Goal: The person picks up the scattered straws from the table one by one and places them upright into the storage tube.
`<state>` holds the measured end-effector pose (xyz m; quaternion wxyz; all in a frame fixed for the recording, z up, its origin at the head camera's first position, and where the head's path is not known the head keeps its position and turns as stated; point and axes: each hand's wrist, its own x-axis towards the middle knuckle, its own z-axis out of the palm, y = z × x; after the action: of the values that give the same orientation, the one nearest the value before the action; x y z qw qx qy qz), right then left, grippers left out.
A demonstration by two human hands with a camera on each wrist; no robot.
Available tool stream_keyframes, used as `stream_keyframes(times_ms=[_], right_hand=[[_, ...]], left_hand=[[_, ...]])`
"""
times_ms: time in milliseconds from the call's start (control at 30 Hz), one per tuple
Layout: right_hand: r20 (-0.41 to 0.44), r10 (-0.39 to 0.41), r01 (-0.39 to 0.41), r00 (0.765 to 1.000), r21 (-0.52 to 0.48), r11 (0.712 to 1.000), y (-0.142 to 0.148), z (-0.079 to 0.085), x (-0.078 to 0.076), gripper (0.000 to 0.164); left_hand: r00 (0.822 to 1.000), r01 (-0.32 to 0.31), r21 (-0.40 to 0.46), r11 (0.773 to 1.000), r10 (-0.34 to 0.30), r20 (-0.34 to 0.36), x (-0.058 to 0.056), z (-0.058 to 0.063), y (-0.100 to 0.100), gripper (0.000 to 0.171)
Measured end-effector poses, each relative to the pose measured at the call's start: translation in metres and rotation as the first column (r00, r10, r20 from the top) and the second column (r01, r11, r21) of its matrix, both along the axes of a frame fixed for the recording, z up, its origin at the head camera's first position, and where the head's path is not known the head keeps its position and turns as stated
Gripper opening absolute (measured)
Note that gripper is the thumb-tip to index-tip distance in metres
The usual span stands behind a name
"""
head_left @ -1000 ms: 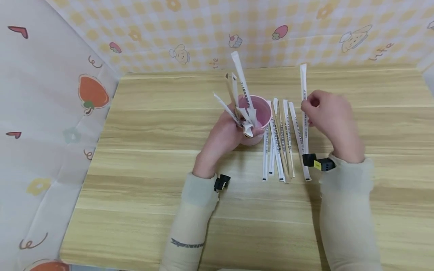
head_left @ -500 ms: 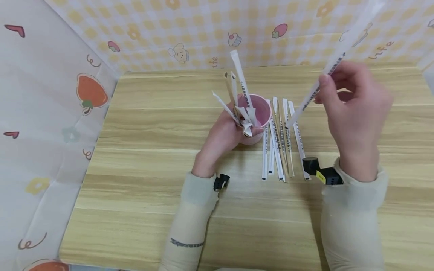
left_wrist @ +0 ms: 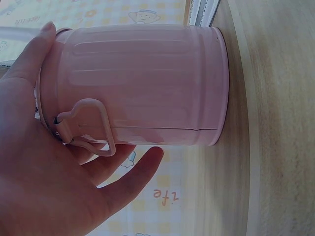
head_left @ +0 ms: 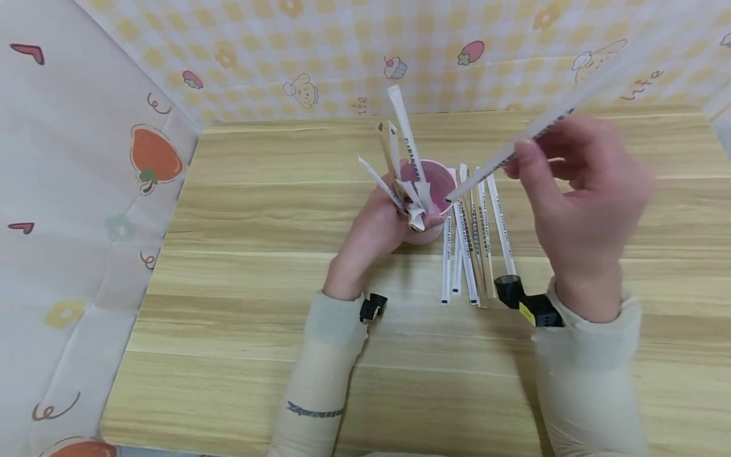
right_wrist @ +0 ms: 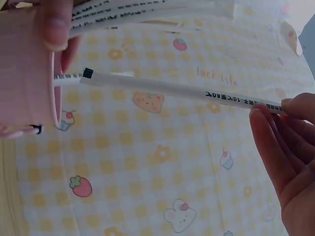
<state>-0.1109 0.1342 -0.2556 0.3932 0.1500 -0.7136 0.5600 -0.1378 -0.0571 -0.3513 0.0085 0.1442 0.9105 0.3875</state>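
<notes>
My left hand [head_left: 379, 219] grips a pink metal cup [left_wrist: 142, 83], shaped like a small ridged bin with a loop handle, and its thumb lies at the rim. Several paper-wrapped straws [head_left: 405, 127] lean out of the cup's left side, with crumpled paper wrapping [head_left: 421, 198] at the mouth. Pinched between thumb and fingers of my right hand [head_left: 594, 190] is another white-wrapped straw [right_wrist: 162, 88], slanting down to the left. Its dark-marked lower end is close to the cup's rim; whether it touches I cannot tell. The cup's inside bottom is hidden.
Right of the cup, several wrapped straws [head_left: 471, 244], white and brown, lie side by side on the wooden table [head_left: 228, 304]. A yellow checked cloth [head_left: 342, 57] hangs behind the table, and a white printed one [head_left: 85, 222] on the left.
My right hand has lifted the straw from the right of the row, tilted it, and brought its lower end leftward to the cup. The left hand and cup have stayed put.
</notes>
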Motion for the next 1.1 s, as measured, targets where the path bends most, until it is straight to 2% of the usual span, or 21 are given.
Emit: stream_keyframes(times_ms=[133,267,333,467,567,700,933,1100], right_hand=[[0.016,0.019,-0.022,1.000,0.144,0.989,-0.005,-0.001,0.003,0.017],[0.024,0.051,-0.055,0.998,0.275,0.960,-0.008,-0.003,0.004,0.020],[0.029,0.063,-0.069,0.998,0.347,0.935,-0.009,-0.004,0.004,0.021],[0.038,0.092,-0.099,0.995,0.490,0.866,-0.010,-0.007,0.002,0.022],[0.046,0.115,-0.122,0.992,0.539,0.833,-0.012,-0.010,0.001,0.019],[0.060,0.135,-0.146,0.989,0.556,0.819,-0.013,-0.014,-0.001,0.016],[0.175,0.123,-0.203,0.977,0.574,0.793,-0.017,-0.020,-0.003,0.013],[0.228,0.141,-0.257,0.964,0.637,0.727,-0.017,-0.026,-0.008,0.013]], left_hand=[[1.000,-0.002,-0.003,1.000,0.002,0.006,0.000,-0.001,0.000,0.057],[1.000,0.007,0.018,1.000,-0.007,-0.001,-0.001,-0.001,-0.001,0.058],[1.000,0.012,0.039,0.999,-0.012,0.000,0.000,0.000,-0.001,0.060],[1.000,0.018,0.069,0.997,-0.019,0.020,0.000,0.001,0.000,0.059],[0.998,0.017,0.086,0.996,-0.022,0.056,0.000,0.001,0.000,0.054],[0.995,0.021,0.119,0.993,-0.032,0.091,-0.001,0.001,0.002,0.050],[0.997,0.037,0.130,0.991,-0.046,0.067,-0.002,0.001,0.001,0.056],[0.997,0.033,0.161,0.986,-0.044,0.068,-0.002,0.001,0.001,0.055]])
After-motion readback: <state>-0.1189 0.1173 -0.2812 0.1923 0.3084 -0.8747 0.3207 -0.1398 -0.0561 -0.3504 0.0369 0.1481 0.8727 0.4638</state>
